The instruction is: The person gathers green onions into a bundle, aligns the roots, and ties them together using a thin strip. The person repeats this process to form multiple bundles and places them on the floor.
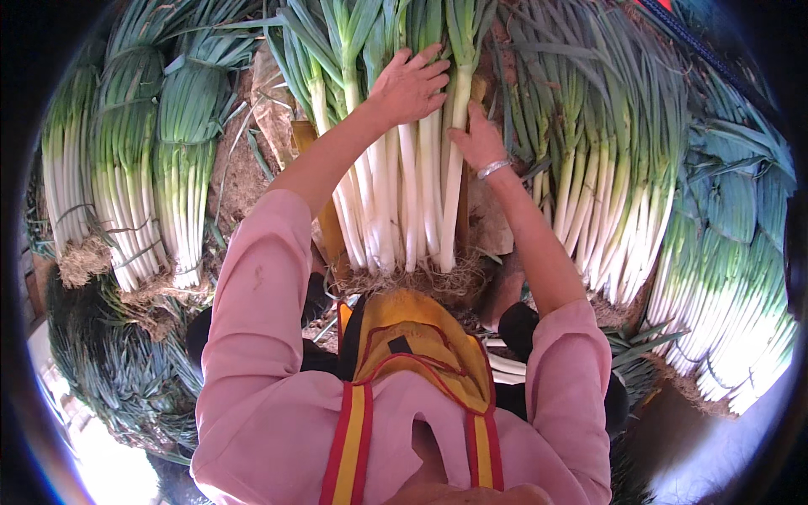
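Note:
A loose bunch of leeks [383, 198] stands in front of me, green leaves pointing away and the white stalks and roots toward my lap. My left hand [410, 87] lies across the upper stalks, its fingers stretched out and slightly apart. At the bunch's right edge, my right hand [481, 139] holds the outermost stalks, thumb in front; its other fingers are partly hidden. A silver bracelet [493, 169] circles that wrist. The tangled roots [412, 282] rest just beyond my yellow apron [412, 332].
Tied leek bundles [126, 168] lie at the left. A large pile of leeks [610, 185] is on my right, with more tied bundles [724, 295] farther right. Dark green leaves [118, 370] heap up at the lower left. Yellow supports [332, 236] show beside the bunch.

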